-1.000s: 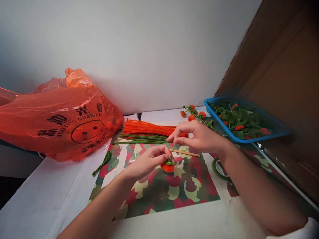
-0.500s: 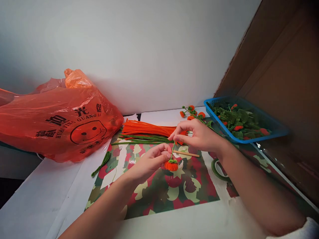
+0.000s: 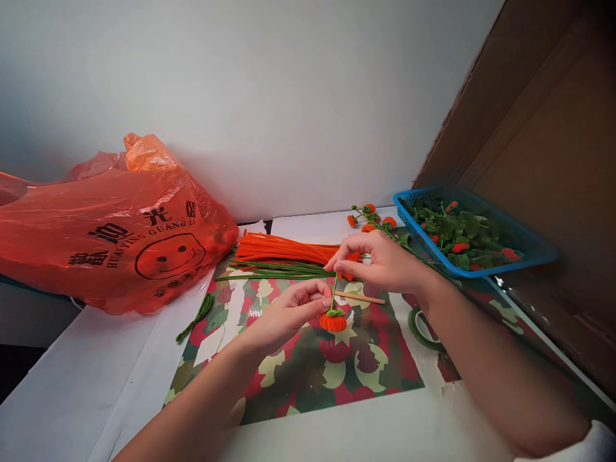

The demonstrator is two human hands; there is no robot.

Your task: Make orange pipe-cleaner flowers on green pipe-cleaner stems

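A small orange pipe-cleaner pumpkin (image 3: 333, 321) with a green top hangs from a thin green stem above the patterned paper (image 3: 308, 366). My left hand (image 3: 289, 314) pinches the stem just above the pumpkin, fingers closed. My right hand (image 3: 380, 263) pinches the upper end of the same stem, fingers closed. A thin wooden stick (image 3: 360, 298) lies on the paper just under my right hand.
Bundles of orange pipe cleaners (image 3: 283, 247) and green pipe cleaners (image 3: 274, 269) lie behind my hands. An orange plastic bag (image 3: 110, 224) sits at the left. A blue basket (image 3: 520, 234) of leaves and orange pieces stands at the right, a finished sprig (image 3: 373, 218) beside it. A green tape roll (image 3: 423, 328) lies near my right wrist.
The pumpkin has turned and shifted slightly right as both hands worked the stem. My right hand rose a little. Nothing else has moved.
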